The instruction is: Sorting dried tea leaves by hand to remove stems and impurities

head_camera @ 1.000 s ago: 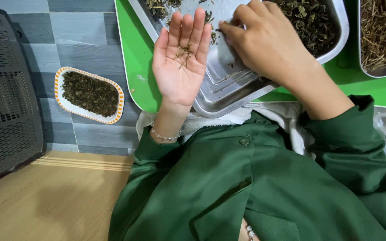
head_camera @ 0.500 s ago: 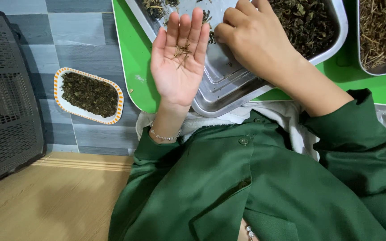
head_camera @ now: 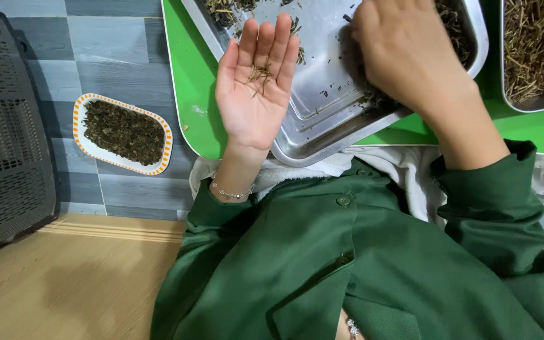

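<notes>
Green tabletop [head_camera: 190,82]: flat, spread left hand [head_camera: 253,94] cradles thin stems [head_camera: 259,71]; right hand [head_camera: 407,53], fingers hidden, reaches the steel tray [head_camera: 322,126] leaves; pinch gently.

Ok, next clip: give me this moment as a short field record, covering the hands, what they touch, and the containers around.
left hand: open, palm up, a few thin dried stems on it
right hand: palm down in the steel tray, on dark dried leaves
second tray: upper right, pale stems
oval dish: left, on grey tiles, holds dark leaves
green board: under both trays
</notes>
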